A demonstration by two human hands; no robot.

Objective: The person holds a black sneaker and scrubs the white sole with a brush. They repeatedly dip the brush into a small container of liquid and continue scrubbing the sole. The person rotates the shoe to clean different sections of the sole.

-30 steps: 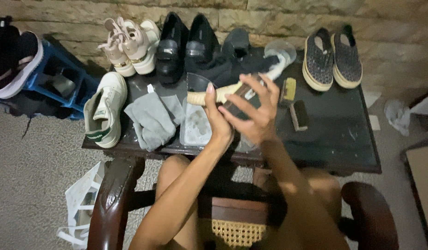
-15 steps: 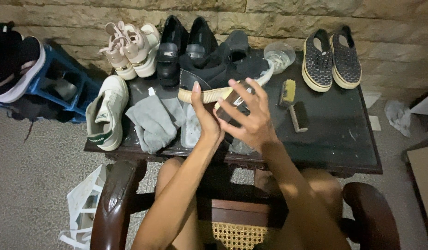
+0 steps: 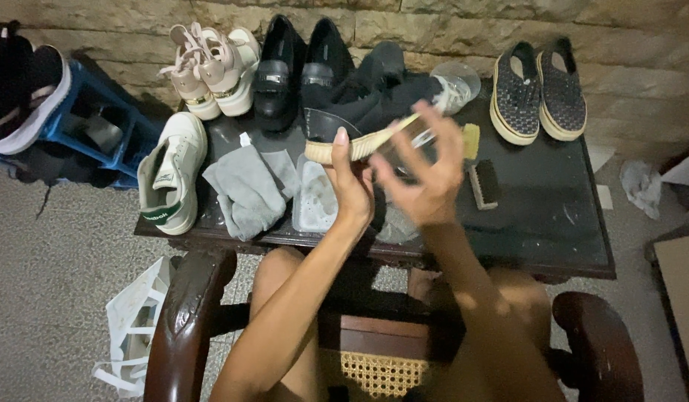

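Raised above the dark bench [image 3: 553, 216], a black shoe with a pale woven sole [image 3: 356, 126] is held sole-edge toward the camera, apparently so that its side can be reached from the front. The left hand [image 3: 352, 186] is closed on it from below: the thumb is pressed up against the sole edge and the other fingers are hidden behind the shoe, so the sole rests just above the palm. The right hand [image 3: 423, 175] is blurred and spread, its fingers [image 3: 452, 138] open and fanned across the shoe's right end; whether they touch it cannot be told. Nothing is seen gripped in that hand.

Under the shoe a shallow pale tray [image 3: 315, 201] lies beside a folded grey cloth [image 3: 244, 190], both within easy reach. A small brush [image 3: 484, 184] is set just right of the hands, and a clear plastic cup [image 3: 456, 82] stands behind. One white sneaker [image 3: 169, 179] lies at the bench's left edge, while pale sneakers [image 3: 210, 67], black loafers [image 3: 300, 63] and patterned slip-ons [image 3: 538, 89] are lined along the stone wall, kept apart from the working spot.
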